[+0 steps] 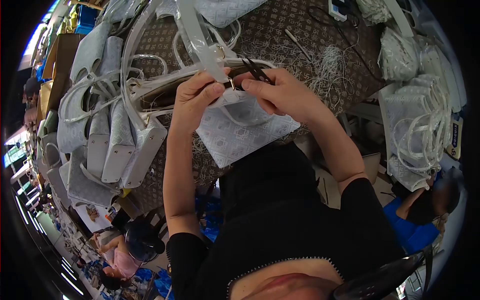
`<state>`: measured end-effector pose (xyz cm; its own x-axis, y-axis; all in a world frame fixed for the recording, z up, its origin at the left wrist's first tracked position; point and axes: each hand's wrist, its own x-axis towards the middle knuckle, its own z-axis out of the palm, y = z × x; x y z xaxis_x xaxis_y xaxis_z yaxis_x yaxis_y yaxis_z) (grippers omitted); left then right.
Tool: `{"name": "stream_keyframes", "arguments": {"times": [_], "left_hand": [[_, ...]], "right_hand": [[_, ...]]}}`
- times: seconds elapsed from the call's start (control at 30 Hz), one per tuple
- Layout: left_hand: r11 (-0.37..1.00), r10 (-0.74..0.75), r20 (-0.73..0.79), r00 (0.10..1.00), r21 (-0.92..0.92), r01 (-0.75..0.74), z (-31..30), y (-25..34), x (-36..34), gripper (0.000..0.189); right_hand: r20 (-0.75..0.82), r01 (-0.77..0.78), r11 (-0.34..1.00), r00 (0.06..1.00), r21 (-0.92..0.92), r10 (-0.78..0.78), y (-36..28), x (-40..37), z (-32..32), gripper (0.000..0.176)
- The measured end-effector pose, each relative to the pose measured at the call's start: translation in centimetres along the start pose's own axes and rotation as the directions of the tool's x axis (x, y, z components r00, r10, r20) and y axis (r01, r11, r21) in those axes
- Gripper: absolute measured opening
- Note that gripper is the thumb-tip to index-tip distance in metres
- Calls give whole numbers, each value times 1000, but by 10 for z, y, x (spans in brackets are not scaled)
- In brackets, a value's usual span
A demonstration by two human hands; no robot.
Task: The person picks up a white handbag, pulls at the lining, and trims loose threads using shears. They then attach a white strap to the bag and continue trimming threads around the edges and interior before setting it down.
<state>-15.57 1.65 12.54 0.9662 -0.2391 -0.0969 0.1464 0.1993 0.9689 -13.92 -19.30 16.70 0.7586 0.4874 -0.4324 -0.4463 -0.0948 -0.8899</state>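
Observation:
A white patterned handbag [240,137] lies in front of me with its zipped top edge facing my hands. My left hand [197,97] is closed, pinching the bag's white strap [207,60] beside a gold-coloured metal ring [231,84]. In my right hand [285,95], a pair of dark thread snips [257,72] is held with its blades pointing up and left. The right thumb and fingertips are close to the ring, at the bag's edge. Whether they also touch the strap end is hard to see.
Several white handbags [117,145] stand at the left. Cut threads [332,67] and a thin pale tool [298,44] lie on the brown patterned tablecloth [280,20]. Plastic-wrapped bag parts [420,120] are stacked at the right. Other people [120,255] sit nearby.

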Motion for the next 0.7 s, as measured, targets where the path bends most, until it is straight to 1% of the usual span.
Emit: {"name": "stream_keyframes", "arguments": {"times": [0.07, 0.1, 0.13, 0.17, 0.2, 0.27, 0.3, 0.37, 0.43, 0.5, 0.57, 0.7], "left_hand": [[1000, 5, 2, 1000, 6, -5, -1, -3, -1, 28], [1000, 18, -6, 1000, 8, -18, -1, -4, -2, 27], [1000, 11, -1, 1000, 13, -11, 0, -3, -2, 27], [999, 47, -7, 999, 15, -47, 2, -3, -1, 27], [996, 85, -12, 996, 15, -84, 3, -3, -1, 27], [999, 53, -12, 999, 14, -53, 3, -2, -1, 26], [1000, 29, -19, 999, 9, -28, 3, -1, -1, 26], [999, 27, -16, 999, 26, -27, 5, -1, -1, 26], [999, 27, -21, 999, 44, -26, 5, -1, -1, 26], [995, 69, -23, 997, 72, -67, 6, -1, 0, 27], [996, 60, -31, 998, 74, -58, 5, -1, 0, 26], [997, 33, -41, 999, 64, -31, 4, -3, 1, 26]], "right_hand": [[178, -115, 986, 980, 120, 92, 2, 8, -7, 23], [173, -114, 985, 981, 131, 91, 1, 11, -9, 23], [197, -162, 974, 972, 159, 129, -1, 13, -10, 23], [221, -209, 960, 961, 186, 166, -3, 14, -9, 24], [219, -208, 959, 962, 193, 164, -4, 14, -7, 24], [171, -168, 975, 975, 143, 143, -6, 14, -3, 22], [170, -169, 975, 975, 147, 144, -6, 13, -2, 22], [131, -150, 980, 982, 127, 134, -6, 14, -1, 22], [132, -152, 981, 982, 119, 136, -6, 15, 0, 22], [133, -151, 982, 982, 111, 136, -5, 16, 1, 22], [108, -133, 987, 986, 91, 123, -5, 18, 2, 23], [112, -114, 989, 988, 99, 103, -2, 18, 3, 23]]}}
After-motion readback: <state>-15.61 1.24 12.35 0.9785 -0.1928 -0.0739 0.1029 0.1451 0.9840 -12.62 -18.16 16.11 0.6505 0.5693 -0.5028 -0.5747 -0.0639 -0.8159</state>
